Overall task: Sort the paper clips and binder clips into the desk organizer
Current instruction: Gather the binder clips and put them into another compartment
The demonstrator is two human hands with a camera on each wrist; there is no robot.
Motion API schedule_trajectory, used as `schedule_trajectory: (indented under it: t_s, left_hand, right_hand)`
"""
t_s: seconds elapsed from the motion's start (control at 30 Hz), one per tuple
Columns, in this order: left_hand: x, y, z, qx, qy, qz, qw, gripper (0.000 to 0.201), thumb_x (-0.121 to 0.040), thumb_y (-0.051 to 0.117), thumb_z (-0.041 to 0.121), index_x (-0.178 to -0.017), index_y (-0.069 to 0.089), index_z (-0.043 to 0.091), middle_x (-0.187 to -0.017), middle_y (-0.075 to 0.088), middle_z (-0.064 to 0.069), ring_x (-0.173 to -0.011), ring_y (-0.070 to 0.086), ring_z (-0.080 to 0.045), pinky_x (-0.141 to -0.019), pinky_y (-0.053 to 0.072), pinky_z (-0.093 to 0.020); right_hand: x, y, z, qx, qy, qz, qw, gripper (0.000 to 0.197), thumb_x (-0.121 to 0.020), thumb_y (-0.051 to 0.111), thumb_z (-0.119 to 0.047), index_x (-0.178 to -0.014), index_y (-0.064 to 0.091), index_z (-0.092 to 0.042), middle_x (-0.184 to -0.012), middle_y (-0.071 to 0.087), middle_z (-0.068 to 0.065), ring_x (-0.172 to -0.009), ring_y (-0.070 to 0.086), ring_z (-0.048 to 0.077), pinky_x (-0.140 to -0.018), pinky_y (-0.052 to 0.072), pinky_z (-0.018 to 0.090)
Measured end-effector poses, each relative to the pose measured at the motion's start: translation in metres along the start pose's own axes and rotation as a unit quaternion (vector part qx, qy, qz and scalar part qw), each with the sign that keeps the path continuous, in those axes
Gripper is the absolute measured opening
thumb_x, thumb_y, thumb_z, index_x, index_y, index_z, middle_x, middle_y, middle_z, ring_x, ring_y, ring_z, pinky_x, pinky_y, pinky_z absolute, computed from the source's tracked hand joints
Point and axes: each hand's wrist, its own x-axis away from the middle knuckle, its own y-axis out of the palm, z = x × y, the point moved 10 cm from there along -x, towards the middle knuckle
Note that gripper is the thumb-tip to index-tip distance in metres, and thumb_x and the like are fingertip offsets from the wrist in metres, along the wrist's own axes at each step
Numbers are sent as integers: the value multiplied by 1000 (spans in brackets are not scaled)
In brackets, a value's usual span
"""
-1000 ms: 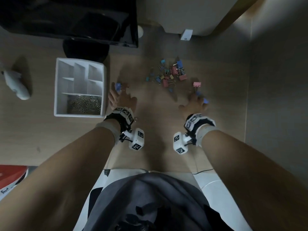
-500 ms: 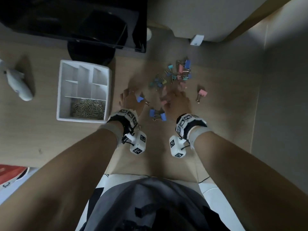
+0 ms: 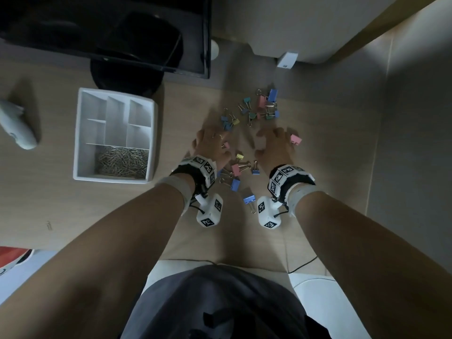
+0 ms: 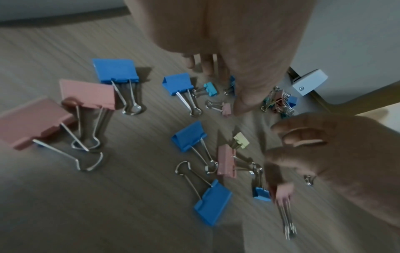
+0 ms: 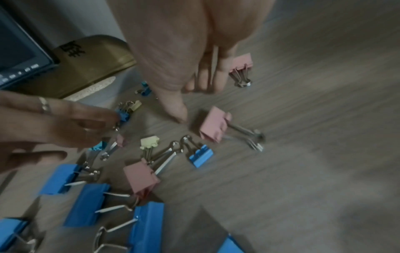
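Coloured binder clips [image 3: 264, 106] lie in a loose pile at the back of the desk, and a nearer cluster [image 3: 236, 170] lies between my wrists. My left hand [image 3: 211, 145] rests palm down with fingers spread among small clips [image 4: 226, 108]. My right hand [image 3: 275, 145] is also flat and open, its thumb against a blurred pink clip [image 5: 213, 125]. Another pink clip [image 3: 295, 139] sits by its little finger. The white organizer [image 3: 78, 133] stands to the left, with paper clips [image 3: 122, 162] in its front compartment.
A black monitor [image 3: 105, 33] and its round base [image 3: 127, 79] stand behind the organizer. A white object [image 3: 17, 128] lies at the far left. One stray paper clip [image 3: 49, 225] lies near the front left. A wall [image 3: 415, 143] bounds the desk on the right.
Both hands raked binder clips from the pile toward me and left a cluster between the wrists. They now sit slightly farther apart, just behind that cluster.
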Motion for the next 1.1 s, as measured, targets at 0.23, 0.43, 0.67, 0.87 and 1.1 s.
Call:
schedule_trajectory:
  t_s: [0.23, 0.43, 0.67, 0.87, 1.1]
  left_hand:
    - [14, -13, -20, 116, -39, 93, 988, 41, -80, 61, 21, -121, 61, 26, -129, 47, -4, -122, 43, -26, -103, 37, -40]
    - [19, -7, -8, 104, -11, 80, 991, 39, -82, 56, 20, -120, 61, 26, -131, 45, -2, -123, 44, -26, -100, 38, -40]
    - [15, -6, -13, 105, -33, 81, 991, 33, -82, 57, 22, -114, 64, 28, -132, 45, 2, -123, 44, -23, -102, 35, -37]
    - [-5, -26, -23, 121, -48, 108, 986, 34, -83, 64, 23, -117, 64, 24, -135, 45, 0, -126, 41, -24, -103, 33, -36]
    - [-19, -28, -23, 100, -57, 113, 987, 37, -80, 66, 21, -116, 63, 23, -135, 45, 2, -126, 40, -23, -101, 31, -32]
  right_hand:
    - [9, 21, 7, -57, 26, -31, 998, 17, -93, 57, -20, -104, 70, -23, -102, 69, 7, -94, 66, 31, -80, 55, 37]
    - [18, -5, 22, -33, 26, 41, 998, 42, -85, 63, -21, -126, 56, -26, -136, 49, 4, -127, 41, 29, -95, 41, 39]
    - [-14, -17, 31, 21, 65, 24, 997, 74, -82, 67, -28, -148, 33, -29, -161, 18, 6, -148, 15, 29, -114, 29, 51]
    - [-32, -33, 22, -20, 93, 88, 992, 66, -77, 66, -25, -138, 42, -19, -144, 40, 9, -129, 38, 33, -100, 41, 43]
    - [-71, -17, -16, 14, -14, 8, 1000, 72, -90, 51, -60, -153, 23, -37, -164, 11, 3, -150, 10, 31, -116, 19, 55]
